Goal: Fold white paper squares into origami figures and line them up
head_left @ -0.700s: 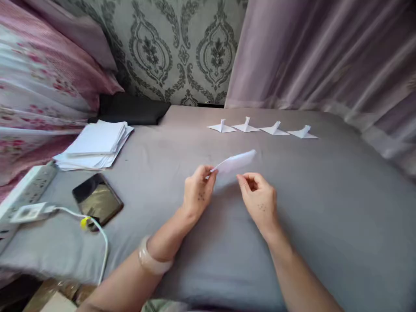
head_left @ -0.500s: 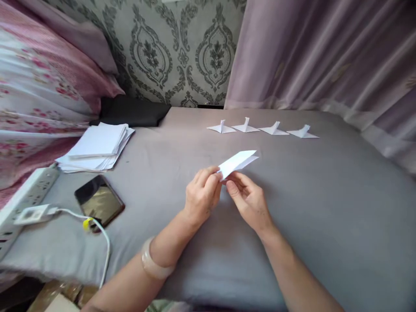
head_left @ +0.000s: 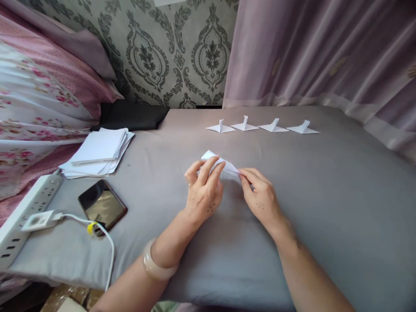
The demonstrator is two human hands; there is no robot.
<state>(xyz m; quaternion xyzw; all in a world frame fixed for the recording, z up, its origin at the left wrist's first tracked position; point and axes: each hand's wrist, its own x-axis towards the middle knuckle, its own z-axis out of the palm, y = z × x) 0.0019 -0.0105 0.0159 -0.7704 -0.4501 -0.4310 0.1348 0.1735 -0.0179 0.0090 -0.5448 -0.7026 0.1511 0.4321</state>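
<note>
A folded piece of white paper (head_left: 231,168) is held just above the grey cloth, slanting down from upper left to lower right. My right hand (head_left: 260,195) pinches its right-hand tip between thumb and fingers. At the paper's left part is my left hand (head_left: 204,186), its fingers spread and curved in front of the sheet; the thumb is hidden, and whether the fingertips touch the paper is unclear. Several folded white paper figures, such as this left one (head_left: 220,127), stand in a row farther back, each with an upright piece rising from a flat base.
On the left lie a stack of white paper (head_left: 97,149), a phone (head_left: 102,203) and a power strip (head_left: 29,212) with a plugged-in charger (head_left: 40,220) and white cable (head_left: 112,251). A black item (head_left: 133,115) lies at the back left. Curtains (head_left: 308,56) border the right.
The paper has swung round, its free end moving from upper right to upper left. My right hand now pinches its right tip, while my left fingers have spread from their grip.
</note>
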